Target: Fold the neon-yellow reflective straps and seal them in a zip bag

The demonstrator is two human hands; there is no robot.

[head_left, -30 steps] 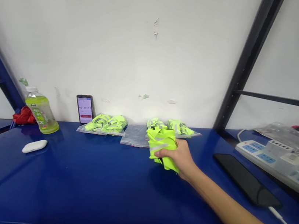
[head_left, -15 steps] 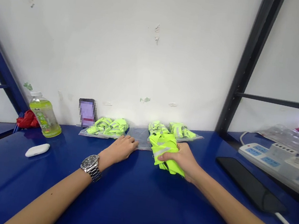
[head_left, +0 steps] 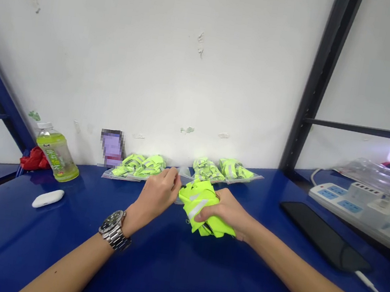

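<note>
My right hand (head_left: 228, 208) is wrapped round a folded neon-yellow reflective vest (head_left: 197, 198) with silver strips, thumb on top, held above the table. Just left of it, my left hand (head_left: 158, 189) has its fingers closed on a clear plastic bag (head_left: 184, 171), which is partly hidden behind the hand and the vest. A steel watch is on the left wrist. Against the wall behind lie bagged neon-yellow vests (head_left: 150, 165) on the left and more bagged vests (head_left: 235, 169) on the right.
On the blue table (head_left: 148, 270) stand a green drink bottle (head_left: 58, 153), a white earphone case (head_left: 48, 198) and a propped phone (head_left: 112, 148). At right lie a black phone (head_left: 323, 235) with a white cable and a power strip (head_left: 353, 204). A red cloth (head_left: 35, 159) sits far left.
My left hand has risen from the table and curled its fingers, lifting the edge of the clear bag. The vest in my right hand has come nearer to me and slightly left.
</note>
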